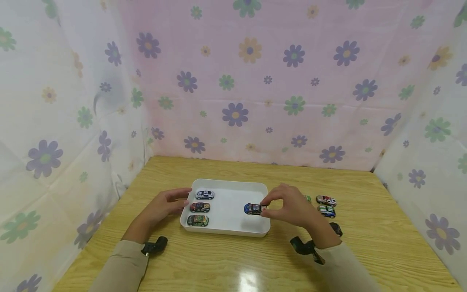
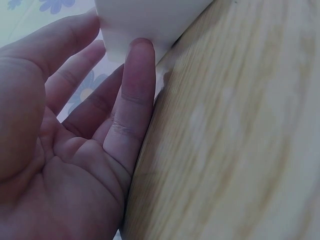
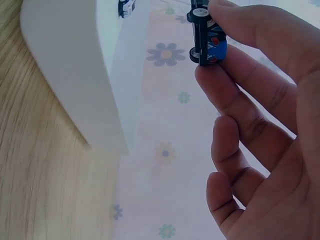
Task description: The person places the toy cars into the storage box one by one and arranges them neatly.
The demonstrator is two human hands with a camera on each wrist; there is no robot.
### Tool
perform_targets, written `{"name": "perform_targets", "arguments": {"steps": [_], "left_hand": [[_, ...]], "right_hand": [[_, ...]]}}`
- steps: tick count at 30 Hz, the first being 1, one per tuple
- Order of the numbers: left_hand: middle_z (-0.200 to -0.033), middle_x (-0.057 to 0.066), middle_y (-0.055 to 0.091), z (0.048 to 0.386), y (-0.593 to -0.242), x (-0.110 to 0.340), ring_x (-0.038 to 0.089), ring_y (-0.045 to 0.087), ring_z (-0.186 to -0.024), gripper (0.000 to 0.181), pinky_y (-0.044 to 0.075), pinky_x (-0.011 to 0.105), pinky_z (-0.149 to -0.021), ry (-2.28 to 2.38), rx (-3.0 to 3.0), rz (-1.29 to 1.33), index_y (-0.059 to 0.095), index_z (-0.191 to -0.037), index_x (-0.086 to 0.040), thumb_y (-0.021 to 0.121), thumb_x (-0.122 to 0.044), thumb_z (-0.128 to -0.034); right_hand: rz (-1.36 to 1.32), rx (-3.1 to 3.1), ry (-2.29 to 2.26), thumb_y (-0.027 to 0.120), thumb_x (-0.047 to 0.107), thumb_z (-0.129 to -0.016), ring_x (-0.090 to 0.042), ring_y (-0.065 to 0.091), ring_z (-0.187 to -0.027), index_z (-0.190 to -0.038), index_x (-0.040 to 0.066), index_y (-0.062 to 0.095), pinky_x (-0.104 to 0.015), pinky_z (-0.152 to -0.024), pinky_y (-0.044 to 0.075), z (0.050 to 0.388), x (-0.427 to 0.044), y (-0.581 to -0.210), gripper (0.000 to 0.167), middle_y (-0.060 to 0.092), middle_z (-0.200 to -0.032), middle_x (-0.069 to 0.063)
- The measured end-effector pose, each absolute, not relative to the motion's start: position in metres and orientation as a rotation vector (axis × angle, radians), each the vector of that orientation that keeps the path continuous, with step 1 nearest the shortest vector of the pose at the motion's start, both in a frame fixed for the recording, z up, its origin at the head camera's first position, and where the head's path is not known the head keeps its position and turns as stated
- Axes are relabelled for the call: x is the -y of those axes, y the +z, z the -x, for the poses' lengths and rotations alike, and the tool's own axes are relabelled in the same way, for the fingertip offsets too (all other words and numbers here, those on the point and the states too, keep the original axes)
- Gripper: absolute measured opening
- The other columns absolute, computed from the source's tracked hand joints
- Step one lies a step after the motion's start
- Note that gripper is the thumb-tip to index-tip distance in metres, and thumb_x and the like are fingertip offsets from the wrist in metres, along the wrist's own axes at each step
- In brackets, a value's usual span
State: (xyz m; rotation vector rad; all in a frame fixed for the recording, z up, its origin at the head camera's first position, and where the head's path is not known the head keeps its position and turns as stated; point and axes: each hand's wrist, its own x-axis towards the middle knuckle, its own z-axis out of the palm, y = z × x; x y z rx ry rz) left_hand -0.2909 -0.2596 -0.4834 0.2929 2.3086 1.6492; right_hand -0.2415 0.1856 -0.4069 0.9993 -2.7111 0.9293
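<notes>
Beige sleeves [image 1: 122,263] flank the foreground. The right hand [image 1: 293,207] pinches a dark toy car [image 1: 252,209] over the right part of a white tray [image 1: 226,232]; its long axis runs left–right, blue end leftward. The left hand [image 1: 166,207], fingers extended, touches the tray's left end, beside three cars [image 1: 200,207] inside. More cars [image 1: 326,211] rest rightward on the table [image 1: 226,259].
</notes>
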Motion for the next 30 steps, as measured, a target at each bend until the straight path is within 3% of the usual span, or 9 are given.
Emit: {"name": "perform_targets", "arguments": {"steps": [12, 22, 30], "left_hand": [[-0.152, 0.015, 0.056, 0.293, -0.486, 0.264, 0.024, 0.063, -0.124, 0.058, 0.060, 0.032, -0.090, 1.675, -2.295, -0.330, 0.056, -0.150, -0.017, 0.075, -0.030, -0.0965], [-0.151, 0.019, 0.055, 0.293, -0.486, 0.264, 0.022, 0.064, -0.123, 0.059, 0.060, 0.031, -0.089, 1.691, -2.277, -0.363, 0.054, -0.151, -0.012, 0.074, -0.027, -0.0977], [-0.152, 0.018, 0.055, 0.292, -0.484, 0.262, 0.025, 0.062, -0.125, 0.058, 0.060, 0.032, -0.090, 1.670, -2.295, -0.362, 0.054, -0.152, -0.014, 0.073, -0.028, -0.0984]], "right_hand": [[-1.026, 2.699, 0.964, 0.085, 0.035, -0.087, -0.010, 0.063, -0.098, -0.098, 0.032, 0.082, -0.048, -0.088, 0.055, 0.247, -0.161, -0.399, 0.012, 0.075, -0.100, 0.017], [-1.029, 2.688, 0.968, 0.086, 0.034, -0.086, -0.008, 0.062, -0.095, -0.098, 0.030, 0.082, -0.036, -0.081, 0.053, 0.251, -0.142, -0.394, 0.013, 0.076, -0.100, 0.015], [-1.022, 2.717, 0.957, 0.086, 0.034, -0.086, -0.011, 0.064, -0.098, -0.099, 0.029, 0.082, -0.037, -0.084, 0.053, 0.253, -0.130, -0.392, 0.014, 0.078, -0.100, 0.011]]}}
